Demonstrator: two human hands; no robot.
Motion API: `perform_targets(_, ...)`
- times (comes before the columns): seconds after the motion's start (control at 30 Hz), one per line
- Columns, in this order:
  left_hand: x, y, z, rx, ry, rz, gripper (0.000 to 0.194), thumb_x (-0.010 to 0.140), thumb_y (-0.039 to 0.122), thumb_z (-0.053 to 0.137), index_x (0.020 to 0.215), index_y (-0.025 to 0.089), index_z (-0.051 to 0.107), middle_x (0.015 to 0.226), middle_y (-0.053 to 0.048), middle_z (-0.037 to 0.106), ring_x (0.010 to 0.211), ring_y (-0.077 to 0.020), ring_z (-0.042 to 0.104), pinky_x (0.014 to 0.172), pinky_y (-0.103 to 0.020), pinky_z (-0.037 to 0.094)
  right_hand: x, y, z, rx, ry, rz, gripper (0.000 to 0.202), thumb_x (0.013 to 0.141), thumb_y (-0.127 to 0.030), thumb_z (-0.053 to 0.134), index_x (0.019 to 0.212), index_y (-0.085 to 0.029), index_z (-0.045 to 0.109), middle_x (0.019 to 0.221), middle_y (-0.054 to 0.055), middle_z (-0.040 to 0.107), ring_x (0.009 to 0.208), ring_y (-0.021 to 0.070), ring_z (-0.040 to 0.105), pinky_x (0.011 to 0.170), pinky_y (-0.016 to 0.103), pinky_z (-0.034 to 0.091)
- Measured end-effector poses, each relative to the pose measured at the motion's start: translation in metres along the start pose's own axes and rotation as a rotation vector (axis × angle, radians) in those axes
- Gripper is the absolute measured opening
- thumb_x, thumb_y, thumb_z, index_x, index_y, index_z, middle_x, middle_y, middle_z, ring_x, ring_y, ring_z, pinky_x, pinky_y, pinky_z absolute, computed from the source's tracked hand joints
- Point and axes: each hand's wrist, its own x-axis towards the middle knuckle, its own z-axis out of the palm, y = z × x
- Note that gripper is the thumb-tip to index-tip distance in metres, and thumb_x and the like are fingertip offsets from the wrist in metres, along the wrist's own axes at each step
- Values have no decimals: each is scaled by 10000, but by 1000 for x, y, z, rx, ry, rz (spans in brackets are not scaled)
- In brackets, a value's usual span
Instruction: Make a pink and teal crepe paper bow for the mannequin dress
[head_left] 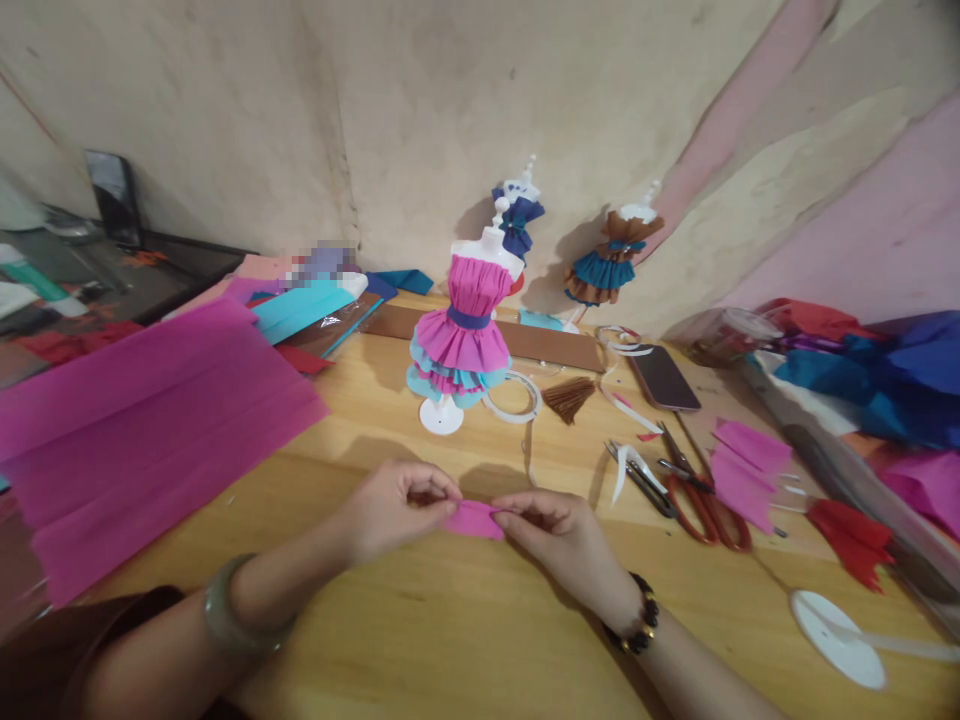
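A small strip of pink crepe paper [475, 519] is stretched between my two hands, low over the wooden table. My left hand [394, 510] pinches its left end between thumb and fingers. At the other end, my right hand [562, 530] grips it the same way. Just beyond stands a miniature dress form [487, 262] on a white round base, wearing a pink and light blue ruffled dress [459, 345] with a dark blue waistband. Neither hand touches the dress form.
Left lies a large pink crepe sheet [157, 430]. Two more dressed forms, one blue [517, 222] and one brown and teal [611, 255], stand by the wall. Rightward are a tape roll [514, 398], thread snips [641, 480], orange-handled scissors [709, 518], a phone [664, 377] and paper scraps [750, 470].
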Motion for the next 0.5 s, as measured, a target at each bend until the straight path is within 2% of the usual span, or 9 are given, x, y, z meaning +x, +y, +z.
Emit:
perform_targets(0.2,-1,0,-1,-46,-16,-9,111,693,253,652,754,168,688,768,-18,739,697,-143,644,646,-234,467,0,-5,-1,2,9,31,238,766,-416,698,836,-205,783,759,34,767,640,159,672,607,254,549)
perform_targets(0.5,1,-4,-5,-98,1,-6,159,692,276,665,796,166,714,664,5,686,590,-106,568,573,-211,413,0,-7,-3,-1,25,-79,150,772,-363,709,862,-283,798,840,28,787,732,196,721,663,286,586)
